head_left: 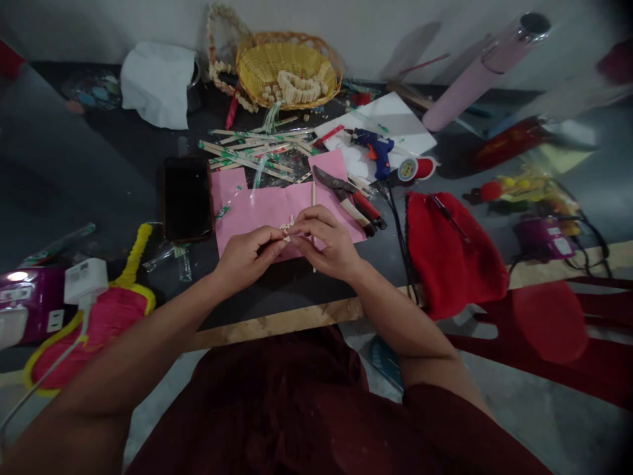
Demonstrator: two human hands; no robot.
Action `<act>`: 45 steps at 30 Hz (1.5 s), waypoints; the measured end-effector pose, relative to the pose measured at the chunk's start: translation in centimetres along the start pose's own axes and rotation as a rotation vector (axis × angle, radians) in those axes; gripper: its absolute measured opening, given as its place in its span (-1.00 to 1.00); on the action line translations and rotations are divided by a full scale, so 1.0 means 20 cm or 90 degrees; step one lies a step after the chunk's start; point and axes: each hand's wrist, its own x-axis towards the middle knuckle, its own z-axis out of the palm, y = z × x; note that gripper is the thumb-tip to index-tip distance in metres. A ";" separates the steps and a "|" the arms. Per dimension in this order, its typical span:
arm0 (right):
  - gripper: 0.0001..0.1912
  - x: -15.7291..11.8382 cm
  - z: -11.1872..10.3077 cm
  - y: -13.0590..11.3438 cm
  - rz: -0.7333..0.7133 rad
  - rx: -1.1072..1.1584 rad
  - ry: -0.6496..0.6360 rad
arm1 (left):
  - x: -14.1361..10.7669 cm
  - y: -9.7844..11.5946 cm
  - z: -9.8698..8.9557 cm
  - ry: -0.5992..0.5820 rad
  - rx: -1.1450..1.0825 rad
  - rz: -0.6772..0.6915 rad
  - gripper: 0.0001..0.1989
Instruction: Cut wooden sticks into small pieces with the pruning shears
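My left hand [252, 256] and my right hand [326, 243] meet over a pink paper sheet [262, 208], fingertips pinched together. Between them are small pale pieces [288, 227], too small to make out well; which fingers grip them is partly hidden. A thin wooden stick [313, 194] lies on the paper, running behind my right hand. Pruning shears [349, 198] with red and white handles rest at the paper's right side. Behind the paper lies a loose pile of wrapped chopsticks [252, 148].
A phone [186, 198] lies left of the paper. Farther back stands a yellow basket [252, 66] with pale pieces. At right are a blue glue gun [378, 150], red thread spool [424, 168], red cloth [452, 257] and pink bottle [465, 92].
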 end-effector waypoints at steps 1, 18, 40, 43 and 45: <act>-0.88 0.00 0.00 0.00 -0.006 0.002 -0.006 | 0.00 0.00 0.00 -0.003 -0.018 -0.010 -0.74; -0.90 0.00 0.01 0.02 -0.017 0.010 0.021 | 0.01 0.02 -0.02 -0.043 -0.163 -0.051 -0.72; -0.86 0.01 0.03 -0.02 0.120 0.064 0.034 | -0.03 0.00 0.01 0.083 0.095 0.016 -0.80; -0.85 0.01 0.04 -0.03 0.143 0.093 0.020 | -0.03 0.00 0.01 0.104 0.114 0.037 -0.83; -0.84 0.01 0.04 -0.04 0.147 0.108 0.009 | -0.03 0.00 0.01 0.111 0.114 0.040 -0.84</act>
